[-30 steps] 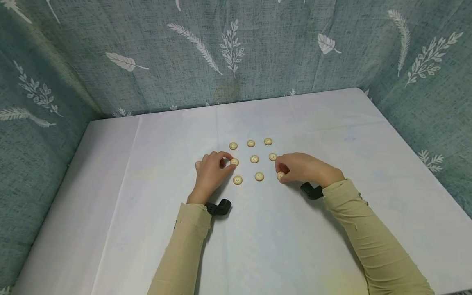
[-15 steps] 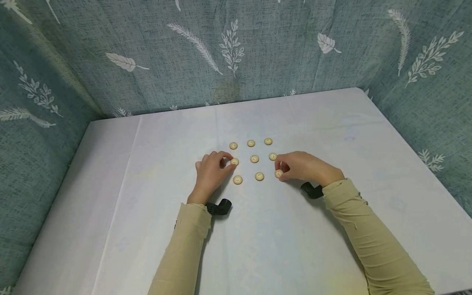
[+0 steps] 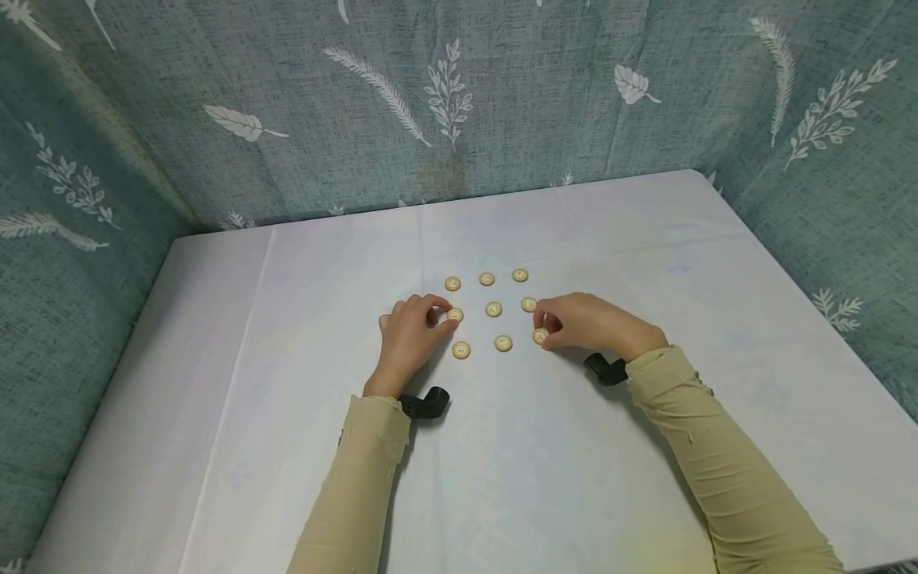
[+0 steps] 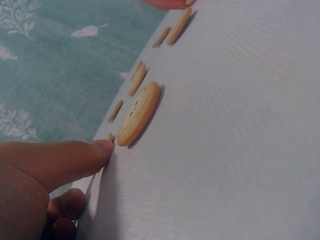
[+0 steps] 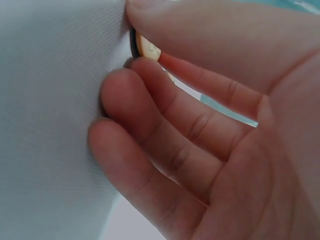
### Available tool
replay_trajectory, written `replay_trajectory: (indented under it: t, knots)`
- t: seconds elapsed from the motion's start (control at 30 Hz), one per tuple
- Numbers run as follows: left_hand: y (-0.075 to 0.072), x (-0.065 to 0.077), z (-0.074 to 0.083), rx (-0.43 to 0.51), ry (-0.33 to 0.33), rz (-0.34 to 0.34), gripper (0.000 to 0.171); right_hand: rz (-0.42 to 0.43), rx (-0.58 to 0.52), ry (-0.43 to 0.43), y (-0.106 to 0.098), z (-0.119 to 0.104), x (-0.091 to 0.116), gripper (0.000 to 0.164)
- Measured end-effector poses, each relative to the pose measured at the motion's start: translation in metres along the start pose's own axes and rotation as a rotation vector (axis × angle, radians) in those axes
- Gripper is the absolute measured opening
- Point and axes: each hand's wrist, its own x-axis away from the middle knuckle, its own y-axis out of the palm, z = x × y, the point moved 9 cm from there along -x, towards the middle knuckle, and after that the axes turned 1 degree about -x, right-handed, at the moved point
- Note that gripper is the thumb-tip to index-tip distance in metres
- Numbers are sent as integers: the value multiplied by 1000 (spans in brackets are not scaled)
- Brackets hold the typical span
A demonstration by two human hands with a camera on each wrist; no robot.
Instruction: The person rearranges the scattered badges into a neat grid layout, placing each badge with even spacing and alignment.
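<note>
Several round wooden buttons lie flat on the white table [image 3: 287,446] in three rows of three. My left hand [image 3: 410,339] pinches the left button of the middle row [image 3: 455,316] between thumb and index finger. The near-left button [image 4: 140,115] looms large beside that thumb in the left wrist view. My right hand [image 3: 595,325] pinches the near-right button [image 3: 540,336] by its edges. In the right wrist view, thumb and fingers hide most of this button [image 5: 148,48]. The centre button [image 3: 493,309] and near-middle button [image 3: 504,343] lie between the hands.
The far row runs from a left button [image 3: 453,284] past a middle one [image 3: 487,279] to a right one [image 3: 519,275]. Just beyond the right fingertips lies the middle-row right button [image 3: 529,304]. A green leaf-patterned curtain [image 3: 531,104] borders the table's back and sides.
The near-right button has slid a little away from me and to the left in my right hand's pinch. My left hand stays where it was.
</note>
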Motion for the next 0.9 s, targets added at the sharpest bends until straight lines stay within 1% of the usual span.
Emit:
replay_trajectory:
  t: [0.33,0.57,0.9]
  knots:
    - [0,0,0,5,3,7,23,16,-2,-9,-1,1,-1,14]
    - [3,1,0,18,4,-4,24,12,-23,24,0,3,1,16]
    - [3,1,0,15,-8,6,23,17,-6,10,-1,1,3,15]
